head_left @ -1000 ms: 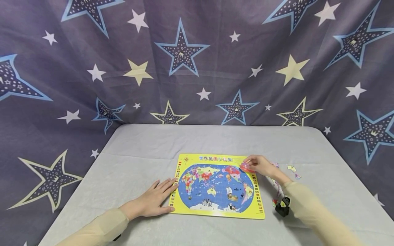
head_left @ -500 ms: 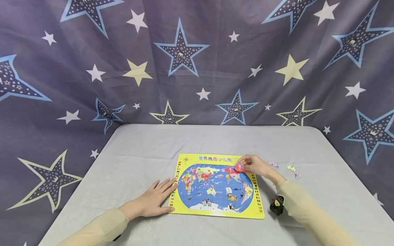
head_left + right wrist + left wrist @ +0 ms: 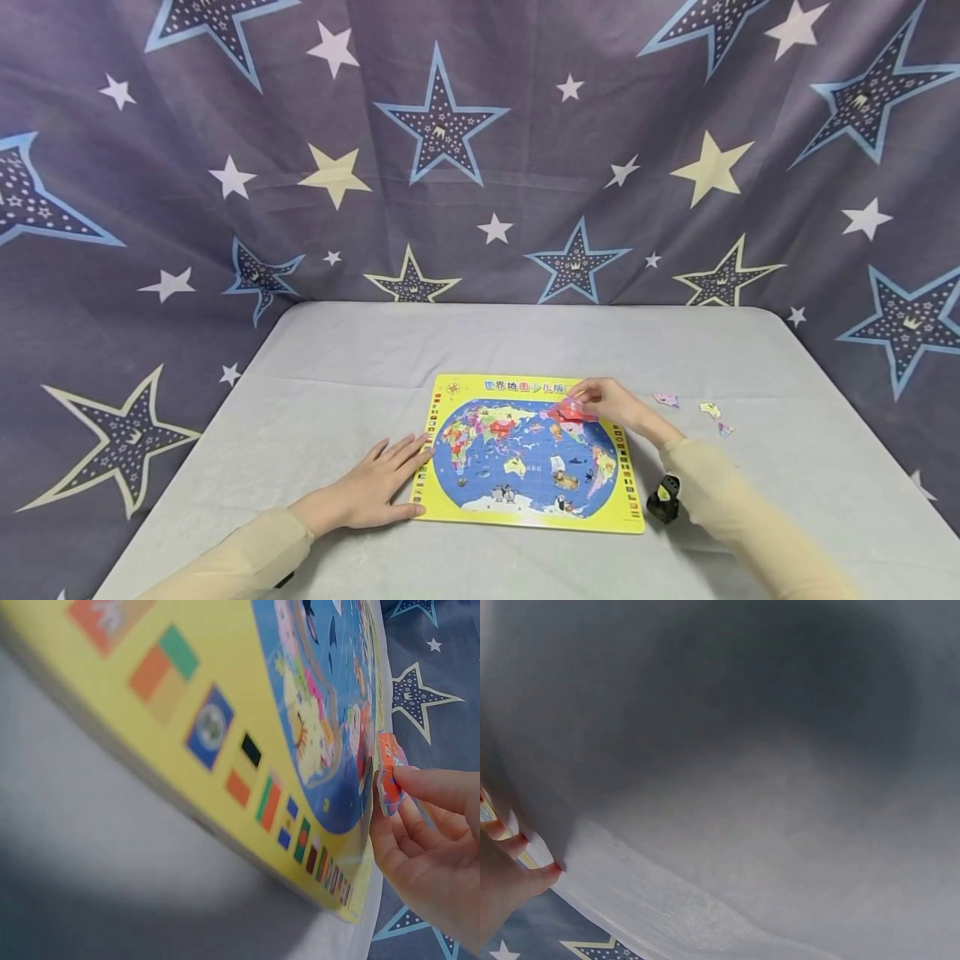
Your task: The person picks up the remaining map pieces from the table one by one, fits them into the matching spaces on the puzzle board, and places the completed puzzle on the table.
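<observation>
A world map puzzle board (image 3: 525, 523) with a yellow border and blue oval map lies flat on the table. Spread, straight fingers of my left hand (image 3: 367, 492) rest along its left edge; part of that hand (image 3: 510, 881) shows at the left of the left wrist view. Over the map's upper right, my right hand (image 3: 621, 406) pinches a red puzzle piece (image 3: 573, 410) between thumb and fingers. Close up in the right wrist view, this red piece (image 3: 388, 769) is tilted on edge above the board, with the thumb on its face.
To the right of the board lie a pink-purple piece (image 3: 665, 401), a pale yellow piece (image 3: 709, 410) and a small pinkish piece (image 3: 725, 429) on the grey table cover (image 3: 360, 350). A star-patterned curtain (image 3: 480, 217) hangs behind the table.
My right hand has carried the red piece leftward from the board's upper right corner to over the map's upper right. The left hand has stayed put.
</observation>
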Tool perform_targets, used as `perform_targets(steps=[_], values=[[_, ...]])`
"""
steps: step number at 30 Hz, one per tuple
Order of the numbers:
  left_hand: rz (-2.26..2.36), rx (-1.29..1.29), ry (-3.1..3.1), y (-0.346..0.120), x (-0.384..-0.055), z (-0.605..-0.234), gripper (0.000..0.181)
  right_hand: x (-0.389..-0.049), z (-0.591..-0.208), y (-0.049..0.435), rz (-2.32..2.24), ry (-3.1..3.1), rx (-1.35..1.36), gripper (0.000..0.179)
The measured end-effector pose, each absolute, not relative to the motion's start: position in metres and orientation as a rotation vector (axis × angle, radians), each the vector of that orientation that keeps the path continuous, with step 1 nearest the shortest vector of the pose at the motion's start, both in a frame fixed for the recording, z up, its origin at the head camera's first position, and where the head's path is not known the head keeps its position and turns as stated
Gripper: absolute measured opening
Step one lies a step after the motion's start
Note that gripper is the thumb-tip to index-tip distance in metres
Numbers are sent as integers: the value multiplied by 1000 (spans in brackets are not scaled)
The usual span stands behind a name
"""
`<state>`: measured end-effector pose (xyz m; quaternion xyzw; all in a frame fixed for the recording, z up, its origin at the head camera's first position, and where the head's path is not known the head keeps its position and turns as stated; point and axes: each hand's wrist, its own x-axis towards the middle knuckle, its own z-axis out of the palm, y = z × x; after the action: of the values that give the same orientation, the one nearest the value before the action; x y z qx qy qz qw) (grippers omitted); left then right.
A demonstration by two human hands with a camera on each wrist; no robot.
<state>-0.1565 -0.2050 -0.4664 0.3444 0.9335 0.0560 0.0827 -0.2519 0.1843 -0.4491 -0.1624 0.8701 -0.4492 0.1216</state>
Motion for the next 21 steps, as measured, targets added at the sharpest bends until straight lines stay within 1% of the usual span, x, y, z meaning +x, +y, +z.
perform_targets(steps=[21], values=[[166, 1014, 2801, -205, -157, -469, 79, -251, -448, 175, -1299, 2504, -505, 24]])
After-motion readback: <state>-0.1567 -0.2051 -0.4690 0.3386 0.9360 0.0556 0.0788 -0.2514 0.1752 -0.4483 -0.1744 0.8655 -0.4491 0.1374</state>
